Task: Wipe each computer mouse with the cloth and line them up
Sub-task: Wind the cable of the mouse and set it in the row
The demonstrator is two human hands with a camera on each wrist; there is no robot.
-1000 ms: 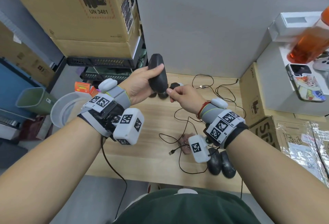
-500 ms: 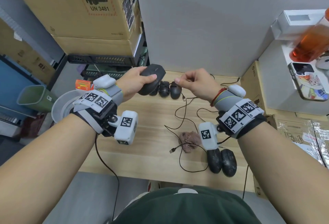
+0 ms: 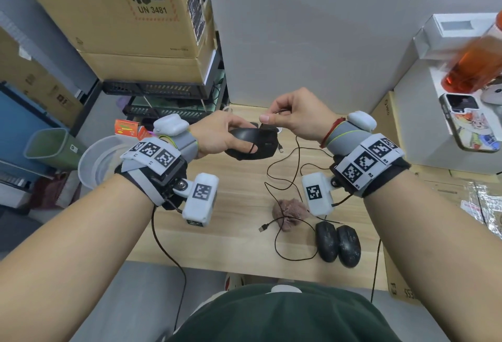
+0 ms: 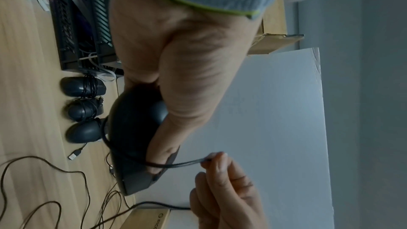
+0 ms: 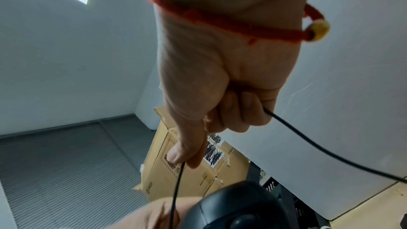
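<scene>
My left hand (image 3: 217,135) grips a black wired mouse (image 3: 252,146) above the back of the wooden table (image 3: 231,233). Just above the mouse, my right hand (image 3: 296,116) pinches its thin black cable (image 4: 176,164) between thumb and forefinger; one loop of cable lies round the mouse body (image 4: 132,128). A crumpled pinkish cloth (image 3: 290,211) lies on the table under my right wrist. Two black mice (image 3: 327,241) (image 3: 349,245) sit side by side near the front edge. In the left wrist view, three more mice (image 4: 84,110) stand in a row at the back, some with cables wound round them.
Loose cable (image 3: 285,167) trails over the table's middle, with a USB plug (image 3: 262,229) by the cloth. Stacked cardboard boxes (image 3: 135,15) on a black rack (image 3: 163,91) stand left. A white bucket (image 3: 100,159) and green bin (image 3: 49,146) sit below. A phone (image 3: 470,127) and orange bottle (image 3: 475,67) rest on the right shelf.
The mouse went from upright to lying flat in my left hand. My right hand pulled the cable out to the right, then came back over the mouse with it.
</scene>
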